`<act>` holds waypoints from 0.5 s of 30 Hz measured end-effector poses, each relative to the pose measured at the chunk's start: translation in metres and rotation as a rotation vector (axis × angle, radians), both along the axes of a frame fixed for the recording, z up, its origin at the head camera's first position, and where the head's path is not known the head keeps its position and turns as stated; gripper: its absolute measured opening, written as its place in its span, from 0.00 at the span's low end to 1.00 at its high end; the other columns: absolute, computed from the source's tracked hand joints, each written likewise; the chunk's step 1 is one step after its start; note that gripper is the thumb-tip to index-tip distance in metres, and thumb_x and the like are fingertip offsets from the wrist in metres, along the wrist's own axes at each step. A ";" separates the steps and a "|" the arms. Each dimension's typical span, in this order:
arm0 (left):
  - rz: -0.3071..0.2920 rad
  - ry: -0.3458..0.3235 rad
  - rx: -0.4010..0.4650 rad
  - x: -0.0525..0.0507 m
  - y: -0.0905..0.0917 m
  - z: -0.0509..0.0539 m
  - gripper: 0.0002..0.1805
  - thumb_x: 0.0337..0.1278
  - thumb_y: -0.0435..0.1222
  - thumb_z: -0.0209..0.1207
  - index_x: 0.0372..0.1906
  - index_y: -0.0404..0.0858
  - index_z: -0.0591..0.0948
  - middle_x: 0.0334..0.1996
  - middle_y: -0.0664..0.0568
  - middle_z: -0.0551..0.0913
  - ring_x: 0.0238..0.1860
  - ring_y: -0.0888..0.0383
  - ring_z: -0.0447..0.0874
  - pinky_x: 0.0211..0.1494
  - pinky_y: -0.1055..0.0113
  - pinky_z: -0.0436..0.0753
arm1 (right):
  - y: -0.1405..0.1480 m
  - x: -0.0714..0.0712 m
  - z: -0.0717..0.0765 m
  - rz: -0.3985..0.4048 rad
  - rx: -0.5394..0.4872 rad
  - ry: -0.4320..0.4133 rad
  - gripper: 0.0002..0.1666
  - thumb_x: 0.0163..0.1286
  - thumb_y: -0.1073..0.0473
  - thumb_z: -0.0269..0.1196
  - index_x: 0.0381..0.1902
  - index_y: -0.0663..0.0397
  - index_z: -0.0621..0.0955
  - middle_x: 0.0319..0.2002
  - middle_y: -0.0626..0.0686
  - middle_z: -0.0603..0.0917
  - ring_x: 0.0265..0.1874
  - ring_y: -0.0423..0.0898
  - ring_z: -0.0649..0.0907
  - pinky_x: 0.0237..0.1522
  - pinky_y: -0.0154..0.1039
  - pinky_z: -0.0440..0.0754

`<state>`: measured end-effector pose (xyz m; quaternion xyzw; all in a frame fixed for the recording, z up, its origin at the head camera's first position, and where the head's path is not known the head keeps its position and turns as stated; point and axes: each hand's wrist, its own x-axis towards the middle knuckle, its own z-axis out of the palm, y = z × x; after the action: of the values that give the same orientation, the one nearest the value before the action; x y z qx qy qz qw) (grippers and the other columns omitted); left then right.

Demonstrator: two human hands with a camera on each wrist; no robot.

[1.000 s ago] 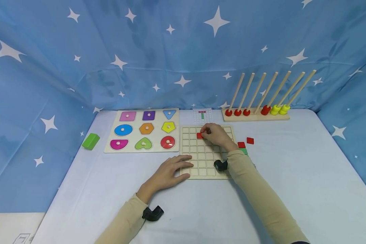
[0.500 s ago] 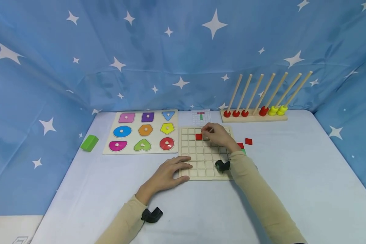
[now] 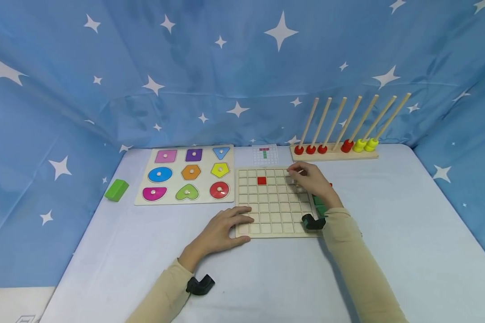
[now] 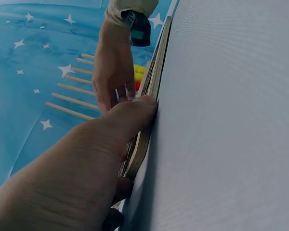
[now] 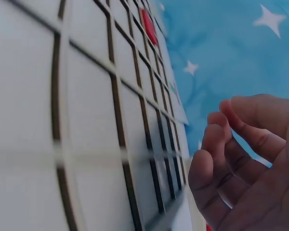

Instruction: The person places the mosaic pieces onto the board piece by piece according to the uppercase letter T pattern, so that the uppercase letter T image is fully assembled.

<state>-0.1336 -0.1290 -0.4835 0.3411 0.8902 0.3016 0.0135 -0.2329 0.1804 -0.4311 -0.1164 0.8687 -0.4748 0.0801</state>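
A red square tile (image 3: 262,180) lies in one cell of the wooden grid board (image 3: 264,217), in its upper part. My left hand (image 3: 222,229) rests on the board's left side near the lower corner, fingers spread and relaxed. In the left wrist view its thumb (image 4: 130,113) touches the board's edge. Over the board's upper right hovers my right hand (image 3: 310,180), apart from the red tile. Its fingers (image 5: 214,144) are loosely bent, the thumb close to the forefinger, and no tile shows between them. Green tiles (image 3: 319,204) beside the board are partly hidden by the right wrist.
Behind the board lies a pattern card (image 3: 271,159) with a red and green T. A knobbed shape puzzle (image 3: 170,179) sits to the left, beyond it a green block (image 3: 116,190). At the back right stands a bead rack (image 3: 333,156) with tall pegs.
My right hand has let go of the red tile and moved right across the board. The tile stays in its cell, now fully visible. My left hand keeps its place on the board.
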 end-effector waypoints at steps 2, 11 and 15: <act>0.007 -0.003 -0.001 0.001 0.000 0.000 0.25 0.50 0.52 0.65 0.56 0.56 0.78 0.66 0.63 0.68 0.66 0.62 0.67 0.62 0.56 0.71 | 0.007 0.006 0.006 -0.016 -0.018 -0.016 0.21 0.73 0.55 0.52 0.55 0.65 0.74 0.46 0.67 0.78 0.39 0.62 0.79 0.36 0.49 0.79; -0.013 0.019 0.012 -0.001 0.002 -0.003 0.25 0.50 0.51 0.65 0.56 0.56 0.78 0.66 0.62 0.68 0.66 0.61 0.67 0.60 0.56 0.71 | 0.045 0.014 -0.008 -0.129 0.023 -0.032 0.22 0.73 0.50 0.52 0.55 0.59 0.75 0.48 0.63 0.78 0.41 0.57 0.79 0.36 0.41 0.79; -0.010 0.035 0.007 -0.001 0.000 -0.003 0.25 0.50 0.51 0.65 0.56 0.56 0.78 0.66 0.61 0.69 0.65 0.61 0.68 0.60 0.56 0.72 | 0.055 0.016 -0.014 -0.187 0.085 -0.006 0.21 0.72 0.48 0.52 0.53 0.56 0.76 0.46 0.60 0.79 0.38 0.52 0.80 0.34 0.38 0.77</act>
<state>-0.1348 -0.1287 -0.4865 0.3509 0.8875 0.2987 -0.0019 -0.2169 0.2353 -0.4454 -0.0297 0.8948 -0.4433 0.0429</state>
